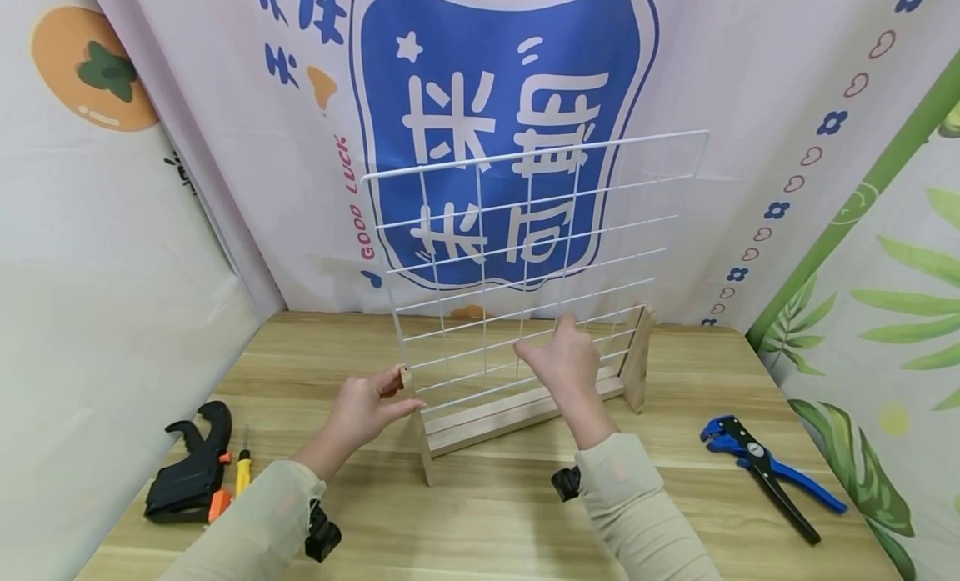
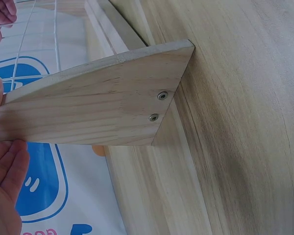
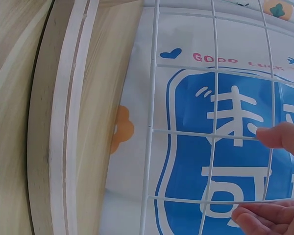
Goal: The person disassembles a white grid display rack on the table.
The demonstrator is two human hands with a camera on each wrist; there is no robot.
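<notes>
Basically, left hand (image 1: 363,410) pinches the side panel (image 2: 98,103) at the grid's (image 1: 527,245) 8 o'clock; right hand (image 1: 568,360) at 5, grip unclear. Best keep grid parallel to rail (image 3: 59,147).

from where i stood, a pale printed cloth (image 1: 307,264) hung behind the wood-grained table (image 1: 480,514), bearing a big blue emblem (image 1: 504,64) with white characters, and pink lettering (image 1: 349,197) beside it. on the left, a white sheet (image 1: 112,314) showed an orange fruit print (image 1: 67,47); on the right, a green stem (image 1: 900,156) and leaves (image 1: 922,262) crossed another pale sheet (image 1: 855,381). the light was soft.
</notes>
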